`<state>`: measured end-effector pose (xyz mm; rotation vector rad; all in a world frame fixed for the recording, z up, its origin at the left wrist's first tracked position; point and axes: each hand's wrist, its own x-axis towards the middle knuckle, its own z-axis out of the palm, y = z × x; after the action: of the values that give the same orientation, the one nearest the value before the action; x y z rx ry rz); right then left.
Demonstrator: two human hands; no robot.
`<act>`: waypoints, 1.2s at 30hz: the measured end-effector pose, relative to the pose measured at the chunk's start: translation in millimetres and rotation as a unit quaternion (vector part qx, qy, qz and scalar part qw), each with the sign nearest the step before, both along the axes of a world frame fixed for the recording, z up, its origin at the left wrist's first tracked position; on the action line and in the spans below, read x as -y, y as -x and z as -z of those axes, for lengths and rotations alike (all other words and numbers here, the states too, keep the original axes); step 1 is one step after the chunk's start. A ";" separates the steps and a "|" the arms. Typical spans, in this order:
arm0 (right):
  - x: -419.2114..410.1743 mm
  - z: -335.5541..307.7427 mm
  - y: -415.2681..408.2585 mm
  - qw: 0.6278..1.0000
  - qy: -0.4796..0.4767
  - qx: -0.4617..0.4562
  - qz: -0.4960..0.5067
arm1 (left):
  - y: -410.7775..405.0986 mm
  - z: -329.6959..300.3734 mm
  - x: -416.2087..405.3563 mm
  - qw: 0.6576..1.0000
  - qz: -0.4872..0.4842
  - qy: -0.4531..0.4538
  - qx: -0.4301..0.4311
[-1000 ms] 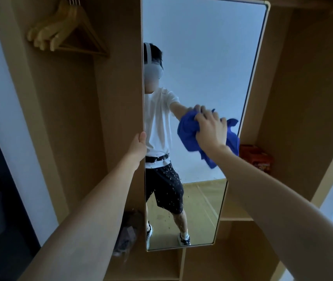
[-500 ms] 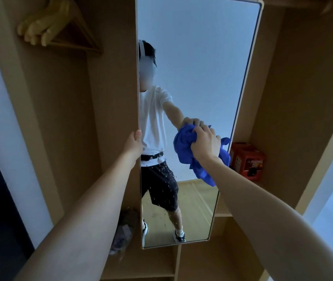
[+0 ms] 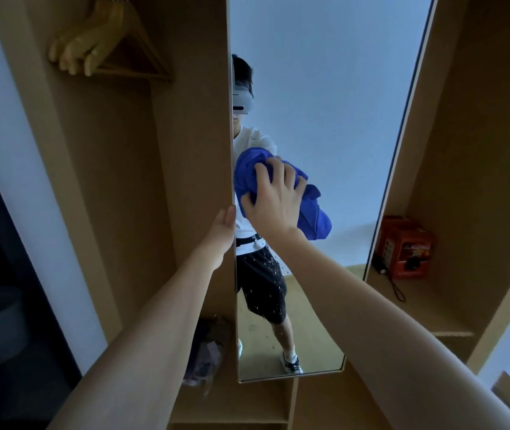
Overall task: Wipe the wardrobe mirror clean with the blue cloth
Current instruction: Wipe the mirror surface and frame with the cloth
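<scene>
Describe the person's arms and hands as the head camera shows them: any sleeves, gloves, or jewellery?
Both forearms are bare up to the frame edge, with no sleeves in direct view. The left hand and right hand wear no gloves, and no rings, watch or wristband are visible.

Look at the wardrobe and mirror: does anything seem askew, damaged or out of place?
Nothing looks damaged. One oddity: a crumpled bundle of fabric lies loose on the wardrobe's bottom shelf, left of the tall wardrobe mirror.
</scene>
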<state>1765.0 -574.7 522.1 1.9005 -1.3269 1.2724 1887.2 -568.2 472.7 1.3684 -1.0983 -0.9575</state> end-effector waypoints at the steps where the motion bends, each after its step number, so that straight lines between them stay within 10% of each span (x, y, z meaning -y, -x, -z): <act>1: -1.6 2.8 -3.3 1.000 -0.005 -0.009 0.000 | 0.9 -1.0 -1.2 1.000 0.008 -0.001 -0.001; 17: 2.4 105.3 15.0 0.987 0.013 -0.151 -0.056 | -4.8 17.2 -7.9 0.992 0.054 -0.022 -0.113; 25: -2.7 -12.7 3.7 0.993 0.045 0.071 -0.087 | 2.9 13.8 -19.3 0.993 0.032 -0.020 -0.111; 36: -0.9 89.6 15.1 0.992 0.008 -0.070 -0.107 | 6.7 20.2 -18.5 0.996 0.022 -0.009 -0.086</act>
<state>1749.9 -573.8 432.5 2.1239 -1.0623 1.2178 1880.4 -549.7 452.5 1.2564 -0.9942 -1.0981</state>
